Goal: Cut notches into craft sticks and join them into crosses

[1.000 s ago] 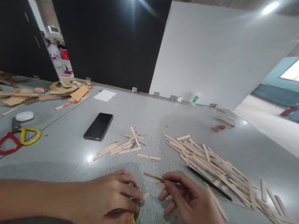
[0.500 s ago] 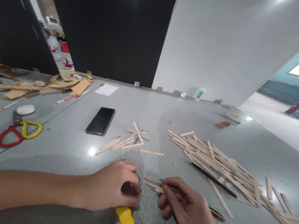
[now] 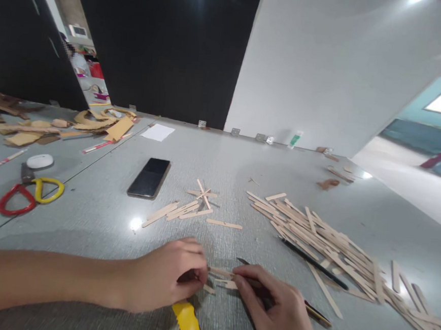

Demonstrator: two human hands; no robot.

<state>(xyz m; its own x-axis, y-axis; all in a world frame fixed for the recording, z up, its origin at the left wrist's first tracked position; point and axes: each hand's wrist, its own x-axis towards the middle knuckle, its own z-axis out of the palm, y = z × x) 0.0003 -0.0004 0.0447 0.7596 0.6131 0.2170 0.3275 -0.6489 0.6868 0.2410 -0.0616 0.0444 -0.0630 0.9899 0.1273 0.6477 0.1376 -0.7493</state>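
Two hands [image 3: 230,282] close together w/ thin stick [image 3: 220,272] pinched btwn, gray table [image 3: 101,227], black & white panels behind.

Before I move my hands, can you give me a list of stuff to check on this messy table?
1. Right hand has the small stick pinched: ok.
2. Left hand has a firm grip: cannot tell, its fingertips are partly hidden.
3. Yellow handle is well away from your hands: not ok, it is right beside the left one.
4. Scissors are away from both hands: ok, over on the left.
5. Black pen is apart from the stick pile: not ok, it lies against it.
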